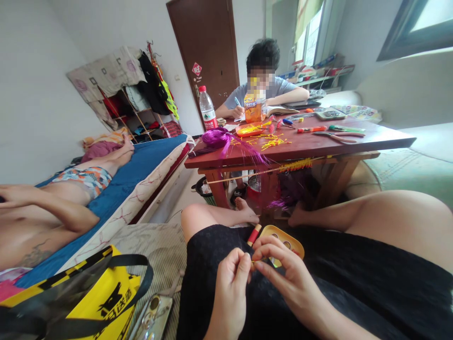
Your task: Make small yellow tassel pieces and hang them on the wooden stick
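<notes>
Over the black cloth on my lap, my left hand (pixel 231 285) and my right hand (pixel 288 267) meet fingertip to fingertip. Both are closed in a pinch around a small yellow piece (pixel 252 262), mostly covered by the fingers, so its kind is unclear. Just beyond my right hand, a yellow tray (pixel 300 247) rests on my lap with small round items in it, partly hidden by the fingers. A red tube with gold ends (pixel 254 234) lies beside the tray, above my left hand.
On the red table (pixel 226 160) lie purple strands (pixel 219 138), yellow pieces (pixel 274 141), pliers (pixel 338 136), and bottles. A thin stick (pixel 244 175) carries yellow pieces along its front. A person (pixel 264 89) writes behind it; another lies on the bed (pixel 148 160). A yellow bag (pixel 106 293) stands left.
</notes>
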A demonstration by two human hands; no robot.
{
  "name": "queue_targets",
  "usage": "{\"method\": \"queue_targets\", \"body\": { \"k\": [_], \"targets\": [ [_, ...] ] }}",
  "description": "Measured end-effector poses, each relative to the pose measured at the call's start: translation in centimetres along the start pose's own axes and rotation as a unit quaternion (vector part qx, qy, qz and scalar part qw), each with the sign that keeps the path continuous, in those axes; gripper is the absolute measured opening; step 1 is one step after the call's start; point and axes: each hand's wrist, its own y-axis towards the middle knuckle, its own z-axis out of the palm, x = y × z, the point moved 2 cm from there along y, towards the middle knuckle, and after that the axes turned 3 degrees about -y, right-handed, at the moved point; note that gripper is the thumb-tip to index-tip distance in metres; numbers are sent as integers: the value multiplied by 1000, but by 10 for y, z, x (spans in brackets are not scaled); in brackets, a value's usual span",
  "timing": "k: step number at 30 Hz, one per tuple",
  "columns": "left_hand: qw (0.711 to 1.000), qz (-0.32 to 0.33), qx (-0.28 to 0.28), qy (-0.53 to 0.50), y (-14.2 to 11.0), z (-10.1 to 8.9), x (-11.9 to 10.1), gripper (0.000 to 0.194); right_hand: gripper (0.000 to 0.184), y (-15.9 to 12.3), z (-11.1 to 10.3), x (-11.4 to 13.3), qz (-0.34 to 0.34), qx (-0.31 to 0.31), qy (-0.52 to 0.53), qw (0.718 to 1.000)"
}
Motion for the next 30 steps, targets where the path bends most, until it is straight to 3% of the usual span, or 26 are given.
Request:
{"method": "queue_targets", "body": {
  "k": [11,22,30],
  "targets": [
    [999,19,-41,-10,-1,1,2,38,10,-1,-2,5,-21,-27,-34,999],
    [998,4,-39,-56,2,-3,5,38,4,0,-4,0,-9,-28,-25,999],
    [999,4,-20,-34,0,-1,1,37,12,0,-4,-2,-3,-30,-23,999]
  ]
}}
